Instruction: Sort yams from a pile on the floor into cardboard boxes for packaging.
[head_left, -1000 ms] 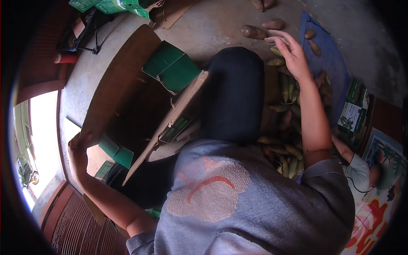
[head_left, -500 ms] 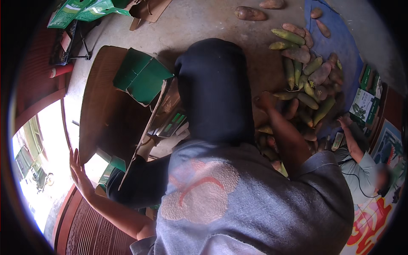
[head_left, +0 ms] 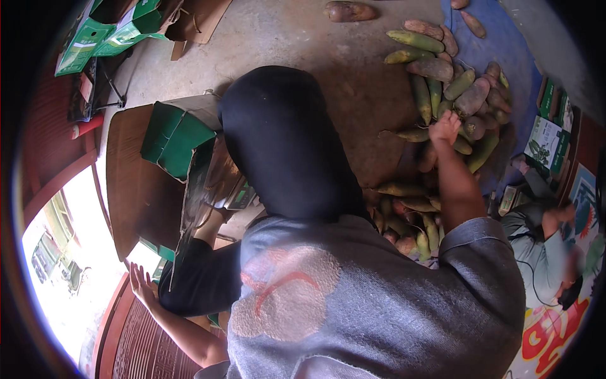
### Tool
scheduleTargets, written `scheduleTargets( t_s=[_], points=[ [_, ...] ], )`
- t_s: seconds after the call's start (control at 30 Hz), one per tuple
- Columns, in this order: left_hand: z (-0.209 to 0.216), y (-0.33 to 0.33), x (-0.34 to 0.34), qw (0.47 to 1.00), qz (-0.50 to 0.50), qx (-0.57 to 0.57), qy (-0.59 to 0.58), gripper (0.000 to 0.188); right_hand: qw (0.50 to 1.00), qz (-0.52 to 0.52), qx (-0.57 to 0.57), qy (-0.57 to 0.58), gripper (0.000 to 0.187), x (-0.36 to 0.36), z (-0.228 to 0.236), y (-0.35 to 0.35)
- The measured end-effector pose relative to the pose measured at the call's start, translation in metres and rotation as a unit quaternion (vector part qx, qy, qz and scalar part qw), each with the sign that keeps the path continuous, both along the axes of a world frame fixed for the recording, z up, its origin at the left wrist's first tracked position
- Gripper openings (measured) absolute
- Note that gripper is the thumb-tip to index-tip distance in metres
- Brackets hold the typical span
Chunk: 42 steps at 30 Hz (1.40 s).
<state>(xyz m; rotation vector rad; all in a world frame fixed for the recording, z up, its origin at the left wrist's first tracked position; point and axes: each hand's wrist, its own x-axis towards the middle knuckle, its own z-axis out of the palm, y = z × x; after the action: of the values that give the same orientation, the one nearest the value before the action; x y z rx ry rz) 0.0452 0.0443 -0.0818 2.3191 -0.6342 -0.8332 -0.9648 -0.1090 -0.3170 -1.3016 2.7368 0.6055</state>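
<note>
My right hand [head_left: 445, 126] reaches out over a heap of long green radishes [head_left: 459, 84] and reddish-brown root vegetables [head_left: 472, 96]. Its fingers look stretched and apart, resting at or just above the near side of the heap; whether they touch a radish I cannot tell. Off to the left, my left hand [head_left: 144, 285] is held out with spread fingers and nothing in it. It is beside the lower edge of a large opened cardboard box [head_left: 129, 183], near a reddish-brown carved wooden panel [head_left: 148, 338].
Dark-trousered knees [head_left: 278, 139] block the middle. A green carton flap [head_left: 177, 139] leans in the box. More green cartons [head_left: 101, 38] stand far left. A blue sheet [head_left: 514, 69] lies under the heap. Another person [head_left: 540, 252] crouches at right, near a white-and-green carton [head_left: 548, 144].
My right hand has moved farther out and right over the heap, its fingers spreading. My left hand has come down and inward. The other person's arm has drawn back from the heap.
</note>
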Motion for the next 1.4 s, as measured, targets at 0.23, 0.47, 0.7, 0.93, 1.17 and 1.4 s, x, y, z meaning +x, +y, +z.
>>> scheduleTargets(
  t_s=[0.23,0.47,0.7,0.93,1.17,1.4],
  points=[
    [0.007,0.015,-0.003,0.997,0.056,-0.021,0.045,0.047,0.977,0.039,0.207,-0.046,0.064,-0.05,0.008,-0.023],
    [-0.002,0.016,-0.003,0.996,0.072,-0.048,0.025,0.043,0.96,0.156,0.231,-0.013,0.042,-0.084,-0.021,0.007],
    [0.008,0.029,-0.007,0.995,0.095,-0.028,-0.01,0.04,0.964,0.175,0.194,-0.054,0.031,-0.101,-0.041,-0.01],
    [0.007,0.019,-0.005,0.994,0.101,-0.045,0.014,0.039,0.968,0.158,0.187,-0.054,0.028,-0.089,-0.037,-0.012],
    [0.012,-0.006,-0.017,0.997,0.064,-0.042,0.022,0.041,0.931,0.276,0.22,-0.087,0.021,-0.033,0.005,-0.029],
    [0.025,-0.042,-0.039,0.991,0.037,-0.126,0.004,0.041,0.961,0.194,0.086,-0.175,0.035,-0.004,0.084,-0.042]
  ],
)
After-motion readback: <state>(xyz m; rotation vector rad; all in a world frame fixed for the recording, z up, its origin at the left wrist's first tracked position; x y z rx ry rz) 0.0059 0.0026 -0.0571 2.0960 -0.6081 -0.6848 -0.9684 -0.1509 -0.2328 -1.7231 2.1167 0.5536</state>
